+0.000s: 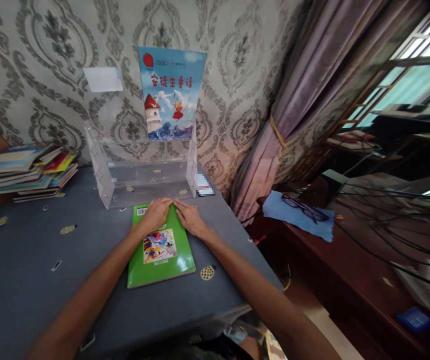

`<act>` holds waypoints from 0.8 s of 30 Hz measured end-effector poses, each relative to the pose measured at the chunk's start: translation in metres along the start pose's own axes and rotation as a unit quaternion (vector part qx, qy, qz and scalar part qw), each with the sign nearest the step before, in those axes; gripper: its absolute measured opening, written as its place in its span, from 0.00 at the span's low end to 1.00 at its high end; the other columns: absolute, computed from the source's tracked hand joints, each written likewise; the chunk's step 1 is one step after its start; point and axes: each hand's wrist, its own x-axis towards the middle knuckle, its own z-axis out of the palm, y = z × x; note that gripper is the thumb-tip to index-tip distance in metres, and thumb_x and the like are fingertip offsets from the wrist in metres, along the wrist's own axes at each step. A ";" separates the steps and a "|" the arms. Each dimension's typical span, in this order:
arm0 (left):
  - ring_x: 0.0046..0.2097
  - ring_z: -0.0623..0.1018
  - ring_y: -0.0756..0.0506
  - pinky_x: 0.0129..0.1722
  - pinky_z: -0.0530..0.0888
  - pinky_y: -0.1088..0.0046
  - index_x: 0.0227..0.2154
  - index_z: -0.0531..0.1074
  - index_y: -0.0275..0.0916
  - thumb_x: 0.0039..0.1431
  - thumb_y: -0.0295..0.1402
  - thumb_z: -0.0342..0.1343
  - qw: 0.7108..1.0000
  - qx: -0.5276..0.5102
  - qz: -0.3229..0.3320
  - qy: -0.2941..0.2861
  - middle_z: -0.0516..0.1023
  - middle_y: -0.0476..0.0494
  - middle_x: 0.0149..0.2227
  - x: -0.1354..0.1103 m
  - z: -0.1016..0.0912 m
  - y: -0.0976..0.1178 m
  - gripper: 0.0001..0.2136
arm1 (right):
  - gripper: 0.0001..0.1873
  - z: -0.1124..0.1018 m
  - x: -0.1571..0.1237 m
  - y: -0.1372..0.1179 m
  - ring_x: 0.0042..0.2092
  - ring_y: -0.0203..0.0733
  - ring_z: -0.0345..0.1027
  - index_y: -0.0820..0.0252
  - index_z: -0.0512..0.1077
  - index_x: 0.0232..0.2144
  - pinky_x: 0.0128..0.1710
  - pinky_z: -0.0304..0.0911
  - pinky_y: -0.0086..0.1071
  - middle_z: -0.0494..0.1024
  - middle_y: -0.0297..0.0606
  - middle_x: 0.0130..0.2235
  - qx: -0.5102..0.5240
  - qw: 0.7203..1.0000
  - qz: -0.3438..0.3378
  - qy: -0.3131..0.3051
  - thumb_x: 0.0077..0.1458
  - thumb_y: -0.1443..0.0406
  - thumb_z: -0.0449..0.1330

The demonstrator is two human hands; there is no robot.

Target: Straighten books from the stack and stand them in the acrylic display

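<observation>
A green book with a colourful picture on its cover lies flat on the cloth-covered table, its print upside down to me. My left hand rests on the upper part of the cover, fingers stretched toward the top edge. Against the upper right part of the book lies my right hand, also with fingers extended. The fingertips of both hands nearly meet at the top edge. Just behind stands a clear acrylic rack with stepped shelves. A blue storybook stands upright at its top right.
On the left is an uneven stack of books. A white card shows above the rack's left side. Right of the table, a dark red desk carries a blue cloth, glasses and tangled cables. A tied curtain hangs behind.
</observation>
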 end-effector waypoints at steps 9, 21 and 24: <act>0.64 0.68 0.41 0.65 0.63 0.55 0.58 0.69 0.37 0.69 0.39 0.41 0.999 -0.034 -0.031 0.008 0.70 0.37 0.62 -0.044 -0.008 -0.043 0.22 | 0.25 0.001 -0.004 0.001 0.65 0.49 0.61 0.61 0.65 0.62 0.64 0.58 0.51 0.63 0.48 0.66 -0.018 1.000 -0.008 -0.007 0.67 0.64 0.47; 0.68 0.63 0.41 0.67 0.61 0.53 0.60 0.67 0.35 0.68 0.41 0.40 0.996 -0.066 -0.057 0.034 0.67 0.36 0.64 -0.087 -0.012 -0.046 0.24 | 0.25 -0.002 -0.041 -0.011 0.65 0.48 0.61 0.62 0.64 0.63 0.64 0.59 0.48 0.63 0.50 0.66 -0.061 0.997 -0.047 -0.009 0.67 0.63 0.46; 0.67 0.63 0.42 0.67 0.61 0.54 0.60 0.67 0.37 0.68 0.41 0.41 0.995 -0.068 -0.061 0.049 0.68 0.38 0.64 -0.087 -0.009 -0.046 0.24 | 0.25 -0.001 -0.043 -0.012 0.65 0.48 0.60 0.63 0.64 0.63 0.64 0.59 0.48 0.63 0.50 0.66 -0.067 0.996 -0.050 -0.007 0.67 0.63 0.46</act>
